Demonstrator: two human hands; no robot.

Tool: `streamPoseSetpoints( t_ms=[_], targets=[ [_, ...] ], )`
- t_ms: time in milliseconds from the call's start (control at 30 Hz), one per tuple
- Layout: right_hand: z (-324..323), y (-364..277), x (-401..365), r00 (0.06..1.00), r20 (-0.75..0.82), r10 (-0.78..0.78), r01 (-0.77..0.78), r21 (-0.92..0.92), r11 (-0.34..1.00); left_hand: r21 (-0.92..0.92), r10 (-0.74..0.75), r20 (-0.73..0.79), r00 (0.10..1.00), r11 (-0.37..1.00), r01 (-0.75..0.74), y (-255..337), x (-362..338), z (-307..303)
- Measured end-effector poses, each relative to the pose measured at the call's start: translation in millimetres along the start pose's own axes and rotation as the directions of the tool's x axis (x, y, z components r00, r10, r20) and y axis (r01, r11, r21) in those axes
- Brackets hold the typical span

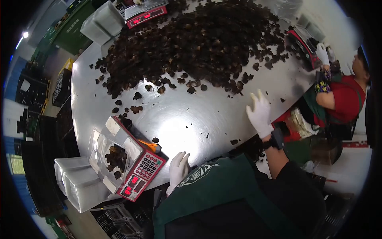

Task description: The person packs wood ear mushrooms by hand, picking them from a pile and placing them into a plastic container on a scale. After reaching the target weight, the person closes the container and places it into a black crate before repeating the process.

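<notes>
My right hand (pixel 260 114), in a white glove, is raised over the metal table with its fingers spread and nothing in it. Close to the table's front edge is my left hand (pixel 179 170), also gloved, its fingers stretched out and holding nothing I can see. Just left of that hand stands a red weighing scale (pixel 144 170) with a keypad and lit red digits. A clear plastic tray (pixel 126 163) on the scale holds several dark brown, mushroom-like pieces (pixel 115 157). An orange-handled tool (pixel 151 145) lies against the scale's far edge.
A large heap of dark mushroom-like pieces (pixel 191 44) covers the far part of the metal table (pixel 215 115). Stacked clear trays (pixel 85 185) stand left of the scale. Another scale (pixel 146 16) is at the back. At right, a co-worker (pixel 346 95) in red works by a third scale (pixel 304 49).
</notes>
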State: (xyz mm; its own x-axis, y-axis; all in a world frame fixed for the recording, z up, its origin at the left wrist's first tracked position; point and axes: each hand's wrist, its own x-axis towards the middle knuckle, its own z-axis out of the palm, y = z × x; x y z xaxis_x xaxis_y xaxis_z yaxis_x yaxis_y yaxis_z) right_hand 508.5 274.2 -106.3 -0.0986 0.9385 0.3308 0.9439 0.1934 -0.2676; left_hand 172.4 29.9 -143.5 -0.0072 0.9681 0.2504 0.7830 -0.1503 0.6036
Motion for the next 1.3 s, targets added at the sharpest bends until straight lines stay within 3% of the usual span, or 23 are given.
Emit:
streamPoseSetpoints(
  t_ms=[133,200,267,333,400,467,600,667,733,800,900,933,1000,1033,1067,1100,1167,1200,1300],
  targets=[
    [51,-81,79,0.953,0.091,-0.288,0.227,0.410,0.883,0.089,-0.107,-0.039,0.993,0.990,0.111,18,12,6],
    [79,-112,117,0.875,0.039,-0.482,0.432,0.387,0.815,0.113,-0.142,-0.045,0.989,0.983,0.147,14,9,12],
    [102,-136,155,0.849,0.014,-0.529,0.503,0.287,0.815,0.138,-0.157,-0.080,0.984,0.976,0.167,15,10,14],
    [117,-155,184,0.900,0.055,-0.432,0.406,0.250,0.879,0.149,-0.167,-0.094,0.981,0.972,0.180,15,9,15],
    [126,-178,190,0.890,0.261,-0.374,0.325,0.212,0.922,0.149,-0.170,-0.087,0.982,0.972,0.181,13,9,15],
    [136,-196,182,0.815,0.368,-0.448,0.342,0.319,0.884,0.156,-0.161,-0.082,0.984,0.973,0.172,12,11,15],
    [126,-199,142,0.668,0.291,-0.684,0.614,0.304,0.729,0.125,-0.137,-0.083,0.987,0.981,0.146,10,13,10],
    [96,-200,145,0.586,0.404,-0.702,0.606,0.356,0.711,0.114,-0.120,-0.054,0.991,0.986,0.126,10,17,5],
    [67,-218,179,0.415,0.665,-0.621,0.545,0.365,0.755,0.090,-0.123,-0.036,0.992,0.988,0.126,5,14,6],
    [61,-248,209,0.394,0.669,-0.630,0.619,0.313,0.720,0.071,-0.128,-0.044,0.991,0.989,0.131,3,11,9],
    [75,-322,232,0.464,0.437,-0.771,0.779,0.212,0.590,0.091,-0.162,0.015,0.987,0.983,0.160,1,2,14],
    [92,-350,232,0.461,0.205,-0.863,0.830,0.246,0.501,0.104,-0.148,0.038,0.988,0.984,0.144,-5,-7,21],
    [117,-439,220,0.469,0.162,-0.868,0.863,0.125,0.489,0.120,-0.112,0.131,0.985,0.988,0.096,-14,-20,26],
    [138,-474,207,0.388,0.020,-0.921,0.916,0.104,0.388,0.121,-0.090,0.131,0.987,0.990,0.074,-22,-16,27],
    [170,-497,192,0.214,-0.202,-0.956,0.971,-0.063,0.230,0.122,-0.080,0.118,0.990,0.990,0.065,-32,-11,30],
    [203,-522,174,0.080,-0.254,-0.964,0.985,-0.130,0.116,0.110,-0.075,0.103,0.992,0.992,0.064,-37,-4,29],
    [264,-567,150,-0.013,-0.092,-0.996,0.992,-0.123,-0.001,0.082,-0.086,0.091,0.992,0.994,0.078,-45,4,30],
    [285,-581,151,0.031,-0.011,-0.999,0.993,-0.116,0.032,0.072,-0.091,0.089,0.992,0.994,0.085,-48,6,30],
    [295,-591,204,0.361,0.190,-0.913,0.932,-0.115,0.344,0.052,-0.116,0.089,0.989,0.992,0.112,-51,8,25]
  ],
)
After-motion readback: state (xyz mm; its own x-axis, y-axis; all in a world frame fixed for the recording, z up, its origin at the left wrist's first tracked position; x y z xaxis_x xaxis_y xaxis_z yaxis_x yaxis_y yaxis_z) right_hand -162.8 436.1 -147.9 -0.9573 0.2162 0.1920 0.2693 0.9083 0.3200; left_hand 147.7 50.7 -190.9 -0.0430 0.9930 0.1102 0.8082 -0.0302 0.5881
